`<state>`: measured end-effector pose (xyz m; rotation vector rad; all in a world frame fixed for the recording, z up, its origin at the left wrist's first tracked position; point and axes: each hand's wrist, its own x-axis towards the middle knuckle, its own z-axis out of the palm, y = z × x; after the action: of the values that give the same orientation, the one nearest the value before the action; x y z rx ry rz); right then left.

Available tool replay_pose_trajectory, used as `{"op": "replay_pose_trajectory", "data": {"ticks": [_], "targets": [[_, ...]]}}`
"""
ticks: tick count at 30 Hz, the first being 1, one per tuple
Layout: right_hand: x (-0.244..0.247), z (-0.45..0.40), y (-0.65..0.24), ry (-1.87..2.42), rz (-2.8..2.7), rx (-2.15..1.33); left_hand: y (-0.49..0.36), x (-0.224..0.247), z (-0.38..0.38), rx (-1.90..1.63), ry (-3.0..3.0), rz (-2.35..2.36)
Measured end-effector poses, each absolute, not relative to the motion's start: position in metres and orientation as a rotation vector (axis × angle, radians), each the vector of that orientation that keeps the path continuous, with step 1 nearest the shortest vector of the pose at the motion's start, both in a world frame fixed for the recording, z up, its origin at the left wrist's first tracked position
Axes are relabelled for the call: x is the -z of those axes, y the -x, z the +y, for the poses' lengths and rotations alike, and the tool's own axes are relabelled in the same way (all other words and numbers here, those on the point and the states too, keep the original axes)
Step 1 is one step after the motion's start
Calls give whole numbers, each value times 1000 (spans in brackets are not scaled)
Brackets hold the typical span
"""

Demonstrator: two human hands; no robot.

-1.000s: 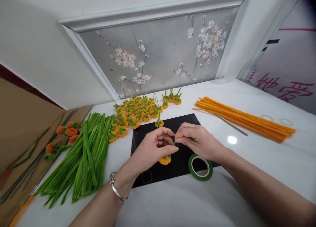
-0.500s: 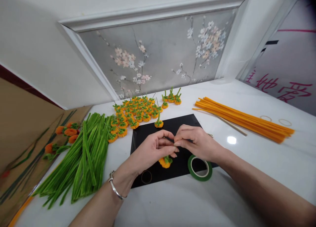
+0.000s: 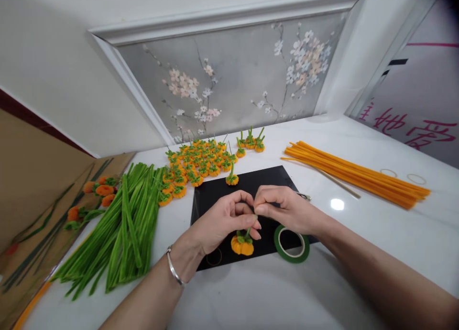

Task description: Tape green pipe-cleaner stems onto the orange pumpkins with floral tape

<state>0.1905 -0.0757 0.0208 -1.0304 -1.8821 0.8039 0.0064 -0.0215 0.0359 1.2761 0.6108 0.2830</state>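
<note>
My left hand is closed in a pinch on the green stem of a small orange pipe-cleaner pumpkin, which hangs just below the fingers with green leaves on top. Right beside it, my right hand pinches thumb against fingers at the stem's upper end; what lies between them is too small to make out. Both hands are over a black mat. A roll of green tape lies at the mat's right front edge, under my right wrist. Another pumpkin stands upright on the mat's far edge.
Green pipe cleaners lie in a heap at left, near a cluster of finished pumpkins. Orange pipe cleaners and two thin rings are at right. Orange flowers rest on brown paper at far left.
The held pumpkin now hangs slightly lower and shows more fully beneath my left fingers. Both hands stay pinched close together; the view has shifted slightly.
</note>
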Motion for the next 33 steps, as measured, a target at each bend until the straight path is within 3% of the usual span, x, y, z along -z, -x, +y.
{"op": "replay_pose_trajectory", "data": {"ticks": [14, 24, 33], "targets": [[-23, -74, -189, 1143, -2026, -638, -9, -38, -21, -311, -1381, 725], [-6, -74, -231, 2226, -1898, -172, -1, -43, -14, -388, -1418, 864], [-4, -73, -232, 2330, -1975, -174, 5, -41, -9, -323, -1175, 884]]}}
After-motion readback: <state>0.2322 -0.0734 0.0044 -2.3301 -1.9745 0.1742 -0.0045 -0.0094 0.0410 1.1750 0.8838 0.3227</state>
